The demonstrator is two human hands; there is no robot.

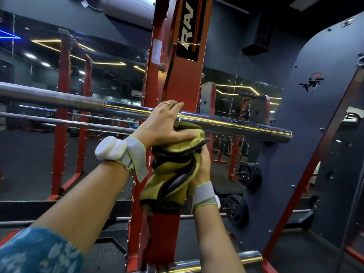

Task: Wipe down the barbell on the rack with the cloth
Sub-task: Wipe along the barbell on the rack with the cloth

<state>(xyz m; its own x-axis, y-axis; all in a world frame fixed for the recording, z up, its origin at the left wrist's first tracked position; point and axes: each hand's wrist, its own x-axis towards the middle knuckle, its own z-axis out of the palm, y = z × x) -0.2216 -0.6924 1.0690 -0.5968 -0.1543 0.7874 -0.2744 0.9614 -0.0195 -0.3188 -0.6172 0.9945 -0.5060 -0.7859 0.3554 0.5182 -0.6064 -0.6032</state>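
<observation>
Left hand (pixel 163 125) curled over barbell (pixel 236 122), right hand (pixel 203 164) clutching bunched cloth (pixel 177 160) just beneath; judged soft, light, best wrapped round slick steel.

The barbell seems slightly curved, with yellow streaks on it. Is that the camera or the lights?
Head view: the wide lens bends the barbell and leans the red rack post; the streaks on its shiny end look like glare from the yellow light strips; the room is dim, but the cloth is sharp.
</observation>
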